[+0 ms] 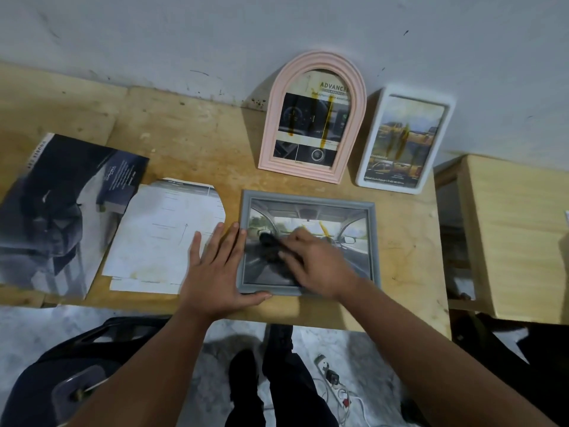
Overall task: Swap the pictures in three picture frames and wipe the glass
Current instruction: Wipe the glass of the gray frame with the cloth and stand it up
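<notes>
A grey rectangular picture frame [371, 235] lies flat near the table's front edge, with a car-interior picture under its glass. My right hand [317, 263] grips a dark cloth [269, 243] and presses it on the glass. My left hand [220, 266] lies flat with straight fingers against the frame's left edge, thumb along its bottom edge. A pink arched frame [277, 118] and a white rectangular frame [445, 137] lean on the wall behind, each holding a car picture.
A dark car brochure [58, 211] and loose cut-out white paper sheets [160, 235] lie on the wooden table [191, 134] at left. A wooden cabinet [517, 235] stands at right. Below are a chair [70, 374], my legs and a power strip [331, 377].
</notes>
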